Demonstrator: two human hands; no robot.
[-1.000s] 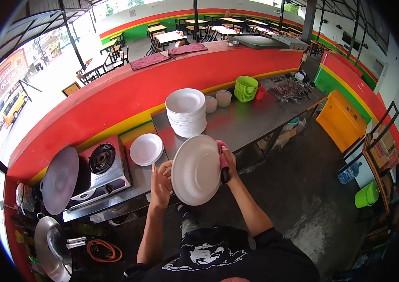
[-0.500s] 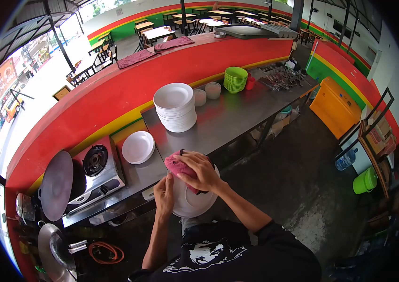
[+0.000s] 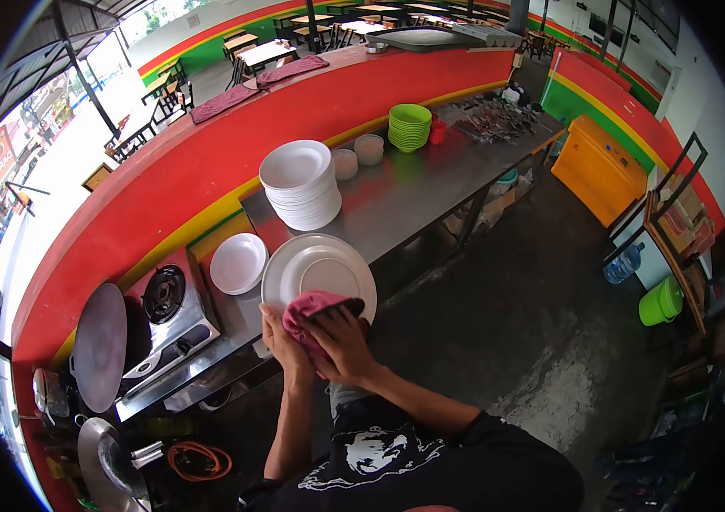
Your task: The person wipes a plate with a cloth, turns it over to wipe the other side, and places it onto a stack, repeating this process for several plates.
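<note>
My left hand [image 3: 287, 341] grips the lower left rim of a white plate [image 3: 298, 264], which is tilted up in front of me. A dark pink cloth [image 3: 307, 317] is bunched under my right hand [image 3: 341, 341], pressed against the plate's lower part. My right fingers are closed over the cloth and partly hidden in its folds. Beyond the plate a tall stack of white plates [image 3: 302, 200] stands on the steel table [image 3: 396, 200]. One more white dish [image 3: 238, 263] lies left of the held plate, near the stove.
A gas stove [image 3: 170, 307] and a large round pan [image 3: 100, 347] are at left. Along the table stand two clear tubs [image 3: 368, 149], green bowls [image 3: 409, 126], a red cup [image 3: 437, 130] and piled cutlery [image 3: 499, 118]. A red wall [image 3: 209, 162] runs behind; an orange box [image 3: 599, 171] sits right.
The held plate has swung up and away from me, showing its broad face. My right hand and the cloth have moved down across it. The view has shifted slightly.
</note>
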